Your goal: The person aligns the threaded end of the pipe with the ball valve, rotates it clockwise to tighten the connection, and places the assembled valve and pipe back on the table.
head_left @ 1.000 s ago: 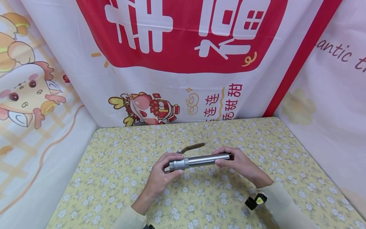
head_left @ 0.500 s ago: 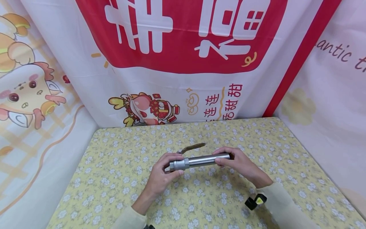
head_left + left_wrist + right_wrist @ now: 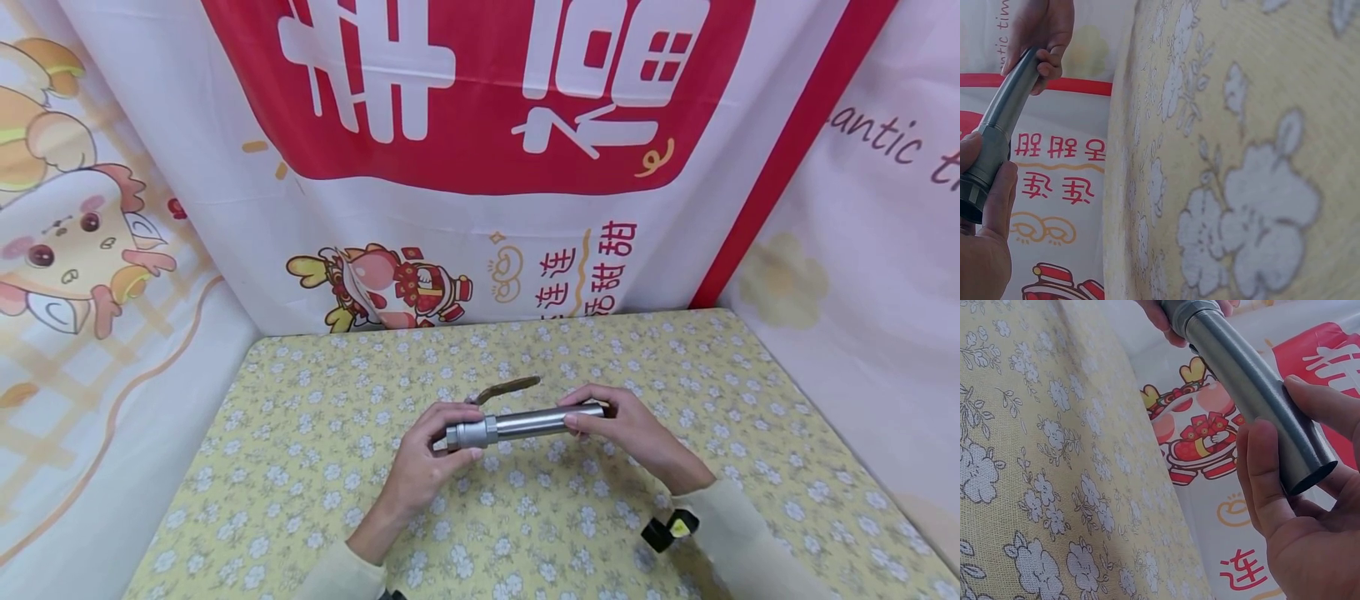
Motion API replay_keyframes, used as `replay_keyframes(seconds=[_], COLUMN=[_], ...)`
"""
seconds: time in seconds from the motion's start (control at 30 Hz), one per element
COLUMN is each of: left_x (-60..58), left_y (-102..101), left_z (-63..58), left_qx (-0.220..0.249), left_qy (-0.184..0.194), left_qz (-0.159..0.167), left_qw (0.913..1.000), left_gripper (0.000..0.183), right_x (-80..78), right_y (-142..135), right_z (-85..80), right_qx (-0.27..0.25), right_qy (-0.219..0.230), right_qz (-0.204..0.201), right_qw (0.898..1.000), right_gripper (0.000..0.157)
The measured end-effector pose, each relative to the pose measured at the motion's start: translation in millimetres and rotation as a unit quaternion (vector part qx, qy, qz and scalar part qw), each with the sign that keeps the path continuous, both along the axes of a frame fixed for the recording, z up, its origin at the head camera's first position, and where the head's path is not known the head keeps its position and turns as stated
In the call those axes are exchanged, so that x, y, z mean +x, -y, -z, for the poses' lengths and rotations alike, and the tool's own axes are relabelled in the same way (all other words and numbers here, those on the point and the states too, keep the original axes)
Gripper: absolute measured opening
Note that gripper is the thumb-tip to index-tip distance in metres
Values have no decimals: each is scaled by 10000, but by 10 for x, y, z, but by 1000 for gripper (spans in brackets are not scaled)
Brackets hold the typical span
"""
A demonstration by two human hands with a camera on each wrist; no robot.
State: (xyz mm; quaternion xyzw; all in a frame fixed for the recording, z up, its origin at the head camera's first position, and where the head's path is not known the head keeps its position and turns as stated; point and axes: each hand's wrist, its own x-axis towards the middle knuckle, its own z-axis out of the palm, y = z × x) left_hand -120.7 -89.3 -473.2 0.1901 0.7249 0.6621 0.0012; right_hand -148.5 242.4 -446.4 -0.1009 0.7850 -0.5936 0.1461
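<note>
A ball valve [image 3: 472, 432] with a brown lever handle [image 3: 510, 386] is joined to a straight, shiny metal pipe [image 3: 531, 422]. My left hand [image 3: 424, 454] grips the valve body, thumb on the near side and fingers over the far side. Around the pipe's other end, my right hand [image 3: 626, 429] curls its thumb and fingers. In the right wrist view the pipe [image 3: 1254, 387] shows its open, hollow end beside the right palm. The left wrist view has the valve's dark open end [image 3: 971, 199] between the left thumb and fingers.
Both hands are over a table with a yellow floral cloth [image 3: 315, 433]. A white and red printed curtain [image 3: 480, 208] hangs along the back edge. Printed cloth also hangs at both sides. A black strap mount [image 3: 660, 533] sits at the right wrist.
</note>
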Motion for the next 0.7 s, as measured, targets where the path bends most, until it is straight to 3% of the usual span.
replay_keyframes(seconds=[0.7], left_x=[-6], left_y=[17], left_z=[13], left_qx=[10], left_qy=[-16], left_qz=[-12], left_qw=[10000], left_gripper=[47], right_x=[-18], right_y=[-14], right_z=[69], right_qx=[-214], right_qy=[-288], right_qz=[-540], right_qw=[9979], right_gripper=[39])
